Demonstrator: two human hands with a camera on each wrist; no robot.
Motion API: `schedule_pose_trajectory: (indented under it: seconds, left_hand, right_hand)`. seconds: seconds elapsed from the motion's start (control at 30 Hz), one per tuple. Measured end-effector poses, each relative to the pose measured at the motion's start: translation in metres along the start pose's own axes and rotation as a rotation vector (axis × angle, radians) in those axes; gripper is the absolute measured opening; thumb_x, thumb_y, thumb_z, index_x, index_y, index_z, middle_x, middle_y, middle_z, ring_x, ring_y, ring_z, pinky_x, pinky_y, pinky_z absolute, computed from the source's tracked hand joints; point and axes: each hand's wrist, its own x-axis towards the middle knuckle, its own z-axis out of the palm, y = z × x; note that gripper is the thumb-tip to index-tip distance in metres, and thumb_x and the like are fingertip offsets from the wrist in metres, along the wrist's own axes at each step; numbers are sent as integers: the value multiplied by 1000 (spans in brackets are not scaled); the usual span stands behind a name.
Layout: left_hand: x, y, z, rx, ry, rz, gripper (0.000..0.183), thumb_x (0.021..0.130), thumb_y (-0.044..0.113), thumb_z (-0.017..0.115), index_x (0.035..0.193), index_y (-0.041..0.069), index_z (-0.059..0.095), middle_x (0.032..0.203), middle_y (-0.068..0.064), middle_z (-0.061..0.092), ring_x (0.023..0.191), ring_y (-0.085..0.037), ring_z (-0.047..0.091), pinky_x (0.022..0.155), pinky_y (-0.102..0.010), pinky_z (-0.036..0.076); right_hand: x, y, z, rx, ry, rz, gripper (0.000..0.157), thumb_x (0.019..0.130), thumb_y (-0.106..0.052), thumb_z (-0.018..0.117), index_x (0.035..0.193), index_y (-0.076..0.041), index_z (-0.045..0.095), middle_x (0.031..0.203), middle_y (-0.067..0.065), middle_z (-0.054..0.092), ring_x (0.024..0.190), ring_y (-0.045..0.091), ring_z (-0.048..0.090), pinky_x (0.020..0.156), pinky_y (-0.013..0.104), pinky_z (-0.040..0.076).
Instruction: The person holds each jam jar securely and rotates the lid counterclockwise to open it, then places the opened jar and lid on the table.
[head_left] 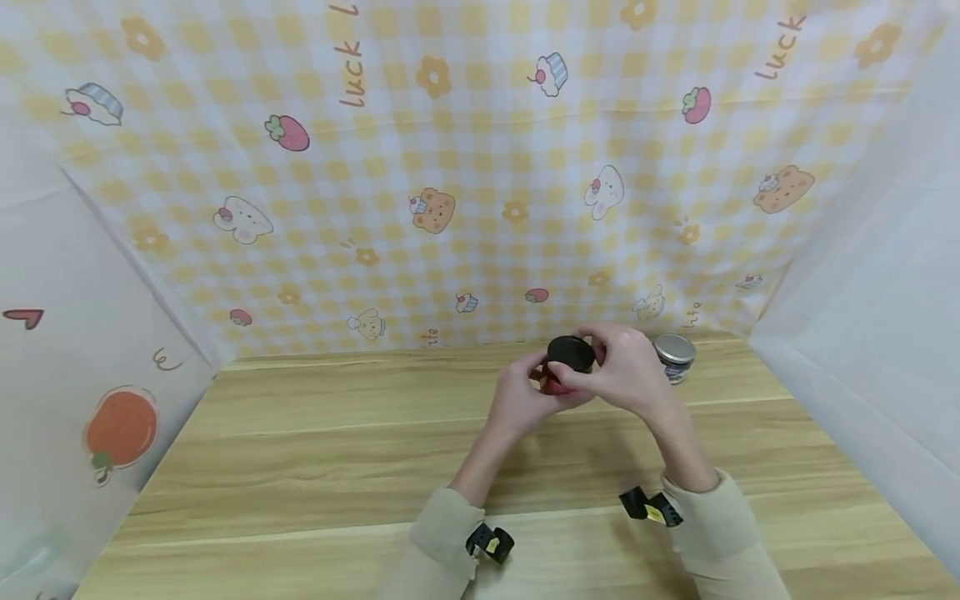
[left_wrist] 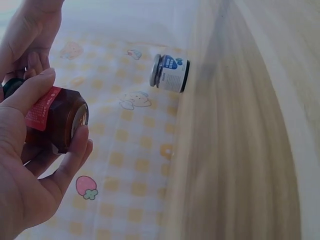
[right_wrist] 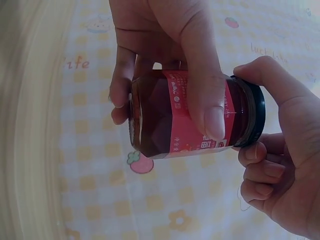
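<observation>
A glass jam jar (right_wrist: 155,112) of dark red jam, with a red label, is held up above the wooden table. My left hand (head_left: 521,398) grips its body, thumb across the label and fingers around the far side, as the left wrist view also shows. The black lid (head_left: 571,353) sits on the jar's mouth. My right hand (head_left: 626,367) holds that lid by its edge, thumb on one side and curled fingers on the other. In the right wrist view the jar lies sideways across the picture, its lid (right_wrist: 254,112) toward the right hand (right_wrist: 300,165).
A second jar (head_left: 674,358), with a silver lid and a blue and white label, stands on the wooden table (head_left: 315,467) just right of my right hand. Behind it hangs a yellow checked cloth (head_left: 480,167) with cartoon prints. White sheets (head_left: 862,275) border both sides.
</observation>
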Motion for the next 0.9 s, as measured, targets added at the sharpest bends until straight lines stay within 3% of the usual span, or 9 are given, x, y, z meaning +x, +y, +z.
schedule_pose_trajectory:
  seconds: [0.23, 0.47, 0.9]
  left_hand:
    - [-2, 2, -16, 14, -12, -17, 38, 74, 23, 92, 107, 16, 74, 92, 6, 68, 79, -12, 57, 64, -24, 49]
    - [-4, 5, -27, 45, -3, 9, 39, 74, 24, 92, 107, 14, 74, 92, 3, 69, 80, -13, 58, 66, -26, 50]
    - [-13, 9, -45, 28, 7, -40, 39, 70, 26, 95, 103, 18, 74, 91, 6, 70, 80, -14, 60, 62, -28, 51]
  right_hand:
    - [5, -11, 4, 27, -12, -5, 34, 77, -36, 84, 100, -12, 75, 61, -4, 43, 55, 14, 41, 51, 29, 33]
    - [9, -20, 6, 55, -16, -30, 35, 78, -36, 85, 99, -10, 74, 60, -4, 42, 55, 13, 39, 51, 29, 32]
    - [13, -33, 14, 128, -19, -83, 36, 77, -34, 88, 99, -9, 74, 61, -5, 44, 55, 12, 41, 51, 28, 34]
